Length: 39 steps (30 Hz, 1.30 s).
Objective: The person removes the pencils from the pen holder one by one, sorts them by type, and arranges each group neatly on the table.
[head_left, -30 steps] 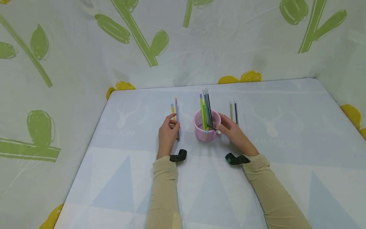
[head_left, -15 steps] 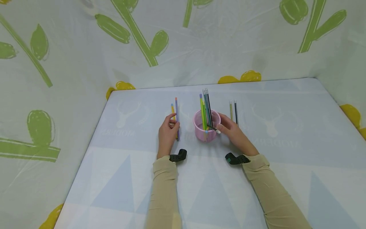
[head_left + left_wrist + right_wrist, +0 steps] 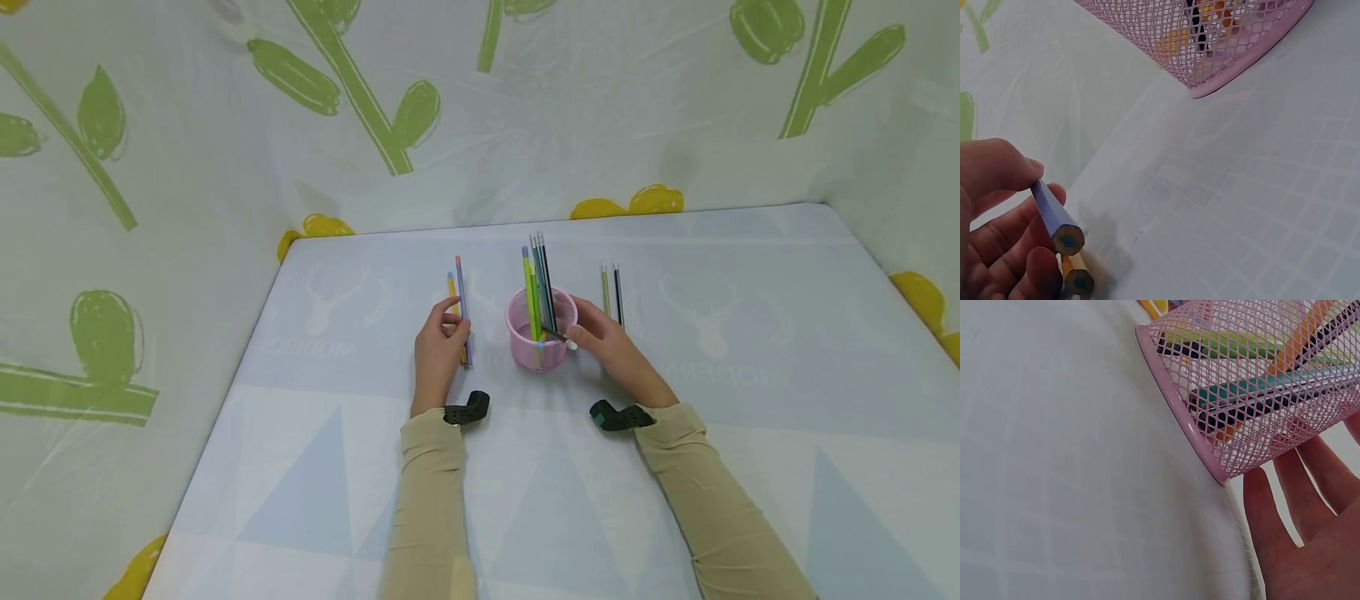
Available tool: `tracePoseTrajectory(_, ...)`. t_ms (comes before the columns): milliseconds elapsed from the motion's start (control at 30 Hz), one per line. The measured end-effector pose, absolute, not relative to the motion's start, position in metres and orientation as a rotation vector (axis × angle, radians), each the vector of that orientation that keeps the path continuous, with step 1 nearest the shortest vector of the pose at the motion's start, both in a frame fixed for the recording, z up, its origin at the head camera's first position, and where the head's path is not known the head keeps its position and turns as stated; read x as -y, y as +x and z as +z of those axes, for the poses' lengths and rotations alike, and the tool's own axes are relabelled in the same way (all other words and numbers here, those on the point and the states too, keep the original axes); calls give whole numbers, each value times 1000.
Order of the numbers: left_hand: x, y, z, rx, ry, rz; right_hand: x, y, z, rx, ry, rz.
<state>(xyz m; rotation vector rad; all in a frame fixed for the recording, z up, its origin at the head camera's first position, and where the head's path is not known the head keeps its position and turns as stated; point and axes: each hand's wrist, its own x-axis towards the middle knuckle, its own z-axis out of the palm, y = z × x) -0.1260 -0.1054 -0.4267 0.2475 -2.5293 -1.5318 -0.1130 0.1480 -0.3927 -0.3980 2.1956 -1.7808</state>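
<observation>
My left hand (image 3: pixel 438 350) works above the tabletop (image 3: pixel 285 450), its fingers pinching a purple pencil (image 3: pixel 461 287) just beside a yellow pencil (image 3: pixel 452 285). My right hand (image 3: pixel 617 350) grips the pink cup (image 3: pixel 555 357) at its right side, fingers and thumb about the mesh.

Little changes in the last second: the purple pencil's far end tips slightly toward the yellow one, while the cup holds its place. For the work in hand, I judge that the pencil is secured but remains outside the cup; I cannot tell whether it is fully off the tabletop.

Between my hands, the cup stands upright with green pencils (image 3: pixel 536 304), a teal pencil (image 3: pixel 544 292) and others inside. A leaning pencil (image 3: pixel 557 336), dark with a pale end, juts over the rim near my right thumb and could crowd that side. The yellow pencil lies close enough to snag, in my judgement. Beyond my right hand lie an olive pencil (image 3: pixel 605 287) and a black pencil (image 3: pixel 618 292), partly hidden; behind everything hangs a leaf-patterned wall (image 3: pixel 570 125).
</observation>
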Motion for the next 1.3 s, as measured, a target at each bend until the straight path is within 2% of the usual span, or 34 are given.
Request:
tracePoseTrajectory(800,106,-125,-427,2463,226,-1586,-153,-126,-416,-2196,-426,-1800)
tracePoseTrajectory(1300,105,-126,-425,2467,249,-1601,-154,-125,-415,-2186,-433,-1807)
